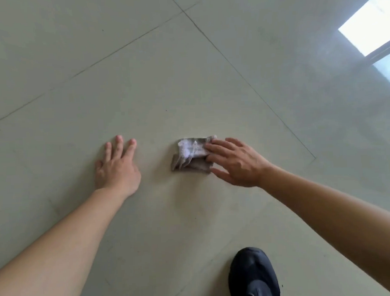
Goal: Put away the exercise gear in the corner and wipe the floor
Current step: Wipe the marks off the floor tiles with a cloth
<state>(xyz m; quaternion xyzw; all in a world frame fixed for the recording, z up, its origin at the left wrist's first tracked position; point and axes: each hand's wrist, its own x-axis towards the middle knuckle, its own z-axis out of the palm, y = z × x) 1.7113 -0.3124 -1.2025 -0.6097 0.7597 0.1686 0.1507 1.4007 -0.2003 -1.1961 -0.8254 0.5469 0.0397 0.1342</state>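
A folded grey cloth (190, 153) lies flat on the pale tiled floor (186, 70) in the middle of the head view. My right hand (237, 161) presses on the cloth's right edge with straight, spread fingers. My left hand (116, 167) rests flat on the bare tile to the left of the cloth, fingers straight and apart, holding nothing. No exercise gear is in view.
A black shoe (253, 277) stands on the floor at the bottom right, near my right arm. Dark grout lines cross the tiles. A bright window reflection (372, 26) shines on the floor at the top right.
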